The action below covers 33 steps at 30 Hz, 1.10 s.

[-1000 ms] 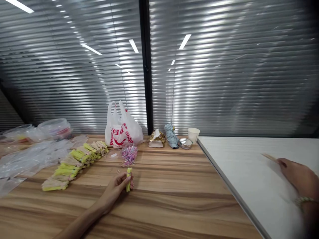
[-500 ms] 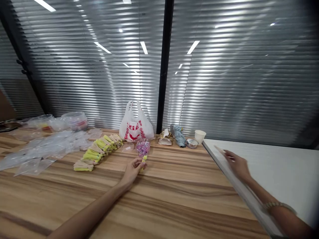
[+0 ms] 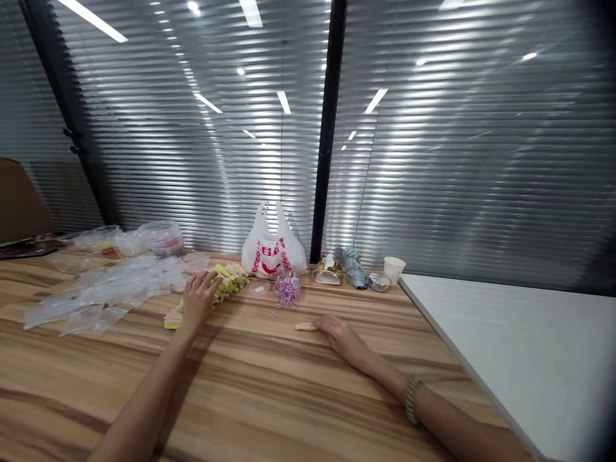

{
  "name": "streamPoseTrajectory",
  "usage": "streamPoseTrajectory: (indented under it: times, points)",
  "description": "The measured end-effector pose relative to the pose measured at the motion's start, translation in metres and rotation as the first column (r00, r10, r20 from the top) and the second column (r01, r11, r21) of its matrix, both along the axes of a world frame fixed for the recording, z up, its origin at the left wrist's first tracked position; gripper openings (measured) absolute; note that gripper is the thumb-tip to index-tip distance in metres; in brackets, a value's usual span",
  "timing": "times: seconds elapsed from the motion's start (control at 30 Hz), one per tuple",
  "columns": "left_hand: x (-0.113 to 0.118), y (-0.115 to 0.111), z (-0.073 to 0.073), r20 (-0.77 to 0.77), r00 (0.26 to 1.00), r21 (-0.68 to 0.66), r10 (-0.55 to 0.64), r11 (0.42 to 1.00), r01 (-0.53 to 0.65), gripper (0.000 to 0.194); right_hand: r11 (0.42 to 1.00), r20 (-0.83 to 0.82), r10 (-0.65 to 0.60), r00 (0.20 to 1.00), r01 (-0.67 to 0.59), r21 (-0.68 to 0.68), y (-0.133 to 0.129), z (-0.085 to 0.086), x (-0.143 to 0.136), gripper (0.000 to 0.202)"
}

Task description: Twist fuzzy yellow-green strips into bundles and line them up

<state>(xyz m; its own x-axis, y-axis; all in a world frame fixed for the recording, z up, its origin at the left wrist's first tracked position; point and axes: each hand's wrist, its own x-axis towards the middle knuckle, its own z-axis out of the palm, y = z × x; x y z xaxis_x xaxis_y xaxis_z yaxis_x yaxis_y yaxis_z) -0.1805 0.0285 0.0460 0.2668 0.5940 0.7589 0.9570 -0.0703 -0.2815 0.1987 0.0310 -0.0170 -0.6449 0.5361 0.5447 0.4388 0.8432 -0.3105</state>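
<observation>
My left hand (image 3: 198, 300) rests over the row of yellow and beige bundles (image 3: 233, 277), its fingers closed around something I cannot make out. My right hand (image 3: 339, 335), with a bracelet on the wrist, has its fingertips together on one end of a small beige strip (image 3: 305, 326) lying on the wooden table (image 3: 269, 398). Behind the strip stands a container of pink and purple bands (image 3: 287, 290), with a clear round lid (image 3: 258, 288) beside it. A tiny loose band (image 3: 273, 314) lies in front of them.
Clear plastic bags (image 3: 120, 282) cover the left side. Along the back are a white carrier bag (image 3: 273, 253), a gold packet (image 3: 329, 269), a blue-grey folded item (image 3: 355, 267), a tape roll (image 3: 378, 282) and a paper cup (image 3: 394, 269). A white tabletop (image 3: 510, 333) adjoins at right.
My left hand has moved left from the band container to the bundles and no longer holds a yellow piece there. My right hand has come from the white tabletop to mid-table. The view has shifted slightly.
</observation>
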Motion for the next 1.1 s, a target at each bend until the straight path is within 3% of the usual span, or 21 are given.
streamPoseTrajectory:
  times: [0.2, 0.43, 0.7, 0.8, 0.9, 1.0, 1.1]
  points:
    - [-0.014, 0.004, -0.011, 0.010, 0.998, -0.053, 0.060, 0.997, -0.060, 0.028, 1.000, -0.063, -0.007, 0.998, 0.007, 0.002, 0.001, 0.000, 0.006, 0.028]
    - [-0.024, 0.004, -0.014, 0.035, 0.999, -0.134, 0.017, 0.991, -0.013, 0.027, 0.999, -0.045, 0.021, 0.999, -0.023, -0.045, 0.007, -0.008, 0.005, 0.031]
    - [-0.015, -0.005, -0.012, 0.038, 0.998, -0.034, -0.040, 0.999, 0.041, 0.040, 1.000, 0.014, -0.016, 1.000, 0.016, -0.017, -0.007, 0.007, 0.004, 0.048]
    - [0.011, -0.004, -0.008, 0.047, 0.987, 0.004, -0.155, 0.988, 0.155, 0.037, 0.985, 0.045, -0.173, 0.984, 0.171, 0.036, -0.010, 0.011, 0.004, 0.045]
    - [0.062, -0.006, -0.009, 0.095, 0.934, -0.091, -0.345, 0.931, 0.354, 0.031, 0.941, 0.085, -0.336, 0.938, 0.332, 0.062, -0.010, 0.010, 0.004, 0.036]
    - [0.126, -0.015, -0.020, 0.265, 0.841, -0.251, -0.471, 0.809, 0.532, 0.027, 0.897, 0.108, -0.443, 0.890, 0.439, 0.063, -0.010, 0.008, 0.005, 0.022]
    - [0.177, -0.022, -0.035, 0.423, 0.783, -0.400, -0.456, 0.681, 0.613, 0.033, 0.888, 0.113, -0.460, 0.881, 0.458, 0.044, -0.010, 0.004, 0.006, 0.014]
